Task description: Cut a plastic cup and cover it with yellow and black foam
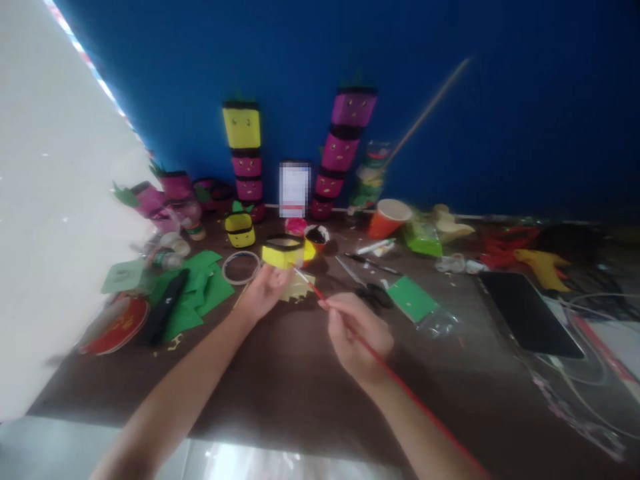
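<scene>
My left hand (270, 290) is closed on a yellow ring-shaped craft piece (277, 256) with a black rim, raised over the middle of the table. Between the fingers and thumb of my right hand (357, 337) is a long, thin paintbrush (314, 288) with a red handle. Its tip points at the lower right side of the yellow piece; whether it touches is too blurred to tell. Just behind stand a cup of black paint (317, 235) and a pot of pink paint (296, 227). A similar yellow piece (240, 230) with a drawn face sits to the left.
Stacked purple and yellow figures (340, 152) lean against the blue wall, with a phone (295, 189) between them. Green sheets (200, 293) and a tape roll (241, 268) lie left. To the right are an orange cup (389, 219), scissors (374, 293), a yellow glue gun (545, 268) and a black tablet (530, 313).
</scene>
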### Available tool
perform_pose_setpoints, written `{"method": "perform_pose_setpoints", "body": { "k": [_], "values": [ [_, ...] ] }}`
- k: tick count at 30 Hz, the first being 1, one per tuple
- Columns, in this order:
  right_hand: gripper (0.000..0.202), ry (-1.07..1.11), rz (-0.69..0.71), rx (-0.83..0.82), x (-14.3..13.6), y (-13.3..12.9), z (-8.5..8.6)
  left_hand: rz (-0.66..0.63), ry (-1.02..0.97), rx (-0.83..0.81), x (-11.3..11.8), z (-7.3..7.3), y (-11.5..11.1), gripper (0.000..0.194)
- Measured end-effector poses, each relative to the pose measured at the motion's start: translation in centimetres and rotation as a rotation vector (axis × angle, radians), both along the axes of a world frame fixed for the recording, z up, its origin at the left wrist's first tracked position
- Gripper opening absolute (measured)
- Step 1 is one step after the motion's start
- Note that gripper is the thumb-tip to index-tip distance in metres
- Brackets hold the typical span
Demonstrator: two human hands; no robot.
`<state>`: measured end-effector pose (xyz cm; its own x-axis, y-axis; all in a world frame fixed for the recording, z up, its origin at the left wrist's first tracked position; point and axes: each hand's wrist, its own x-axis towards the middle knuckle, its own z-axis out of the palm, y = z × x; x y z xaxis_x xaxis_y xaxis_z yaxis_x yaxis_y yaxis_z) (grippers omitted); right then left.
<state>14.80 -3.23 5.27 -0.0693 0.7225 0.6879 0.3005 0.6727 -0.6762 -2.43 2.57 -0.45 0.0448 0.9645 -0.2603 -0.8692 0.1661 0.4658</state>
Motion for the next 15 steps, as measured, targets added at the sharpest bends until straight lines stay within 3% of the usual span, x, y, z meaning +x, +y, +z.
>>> {"method": "perform_pose_setpoints", "body": {
  "k": [3,10,15],
  "values": [
    [0.015,-0.011,0.011,0.040,0.21,0.00,0.11,0.036,-0.021,-0.083,-0.13,-0.12,0.05,0.023],
    [0.019,0.054,-0.047,-0.024,0.25,-0.06,-0.28,-0.048,-0.037,-0.002,-0.28,-0.14,0.05,0.038],
    [0.021,0.043,-0.060,-0.013,0.11,-0.04,-0.41,-0.017,-0.080,-0.025,-0.12,-0.03,-0.06,0.040]
  ]
}}
